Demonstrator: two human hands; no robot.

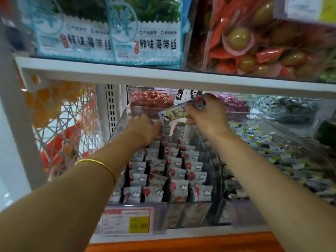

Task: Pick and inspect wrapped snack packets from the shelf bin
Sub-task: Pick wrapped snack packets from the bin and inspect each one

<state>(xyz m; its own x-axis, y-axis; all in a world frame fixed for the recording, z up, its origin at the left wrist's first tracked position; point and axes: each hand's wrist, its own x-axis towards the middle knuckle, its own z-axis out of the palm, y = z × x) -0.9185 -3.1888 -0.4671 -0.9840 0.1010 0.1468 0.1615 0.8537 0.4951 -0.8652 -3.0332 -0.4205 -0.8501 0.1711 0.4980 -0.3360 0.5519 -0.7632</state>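
A clear plastic bin (120, 122) on the lower shelf holds several rows of grey wrapped snack packets (174, 173) with red and white marks. My right hand (207, 115) grips one packet (174, 112) lifted above the far end of the bin, lying almost flat with its printed face towards me. My left hand (143, 127) reaches into the far left part of the bin, fingers down among the packets; what its fingertips touch is hidden. A gold bangle sits on my left forearm.
A white shelf board (163, 77) hangs just above my hands, with seaweed packs (145, 39) and a bin of red and olive sweets (254, 48) on it. A price tag (127, 220) fronts the bin. Another bin of packets (272, 146) stands to the right, a net bag (63, 124) hangs left.
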